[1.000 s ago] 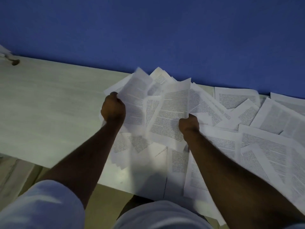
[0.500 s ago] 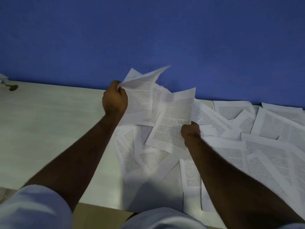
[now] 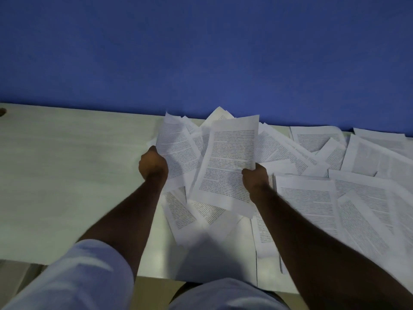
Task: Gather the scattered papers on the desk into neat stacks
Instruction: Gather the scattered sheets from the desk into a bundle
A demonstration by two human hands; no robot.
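left hand grips sheets | right hand grips page | loose papers right, on desk

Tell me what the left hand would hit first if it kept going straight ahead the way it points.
Probably the blue wall. The left hand points away across the desk, gripping a sheet; nothing else shows ahead, though depth is unclear.

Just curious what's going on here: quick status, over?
Left hand and right hand each grip the lifted bundle of sheets. Loose papers scattered over desk at right. Nothing blocking.
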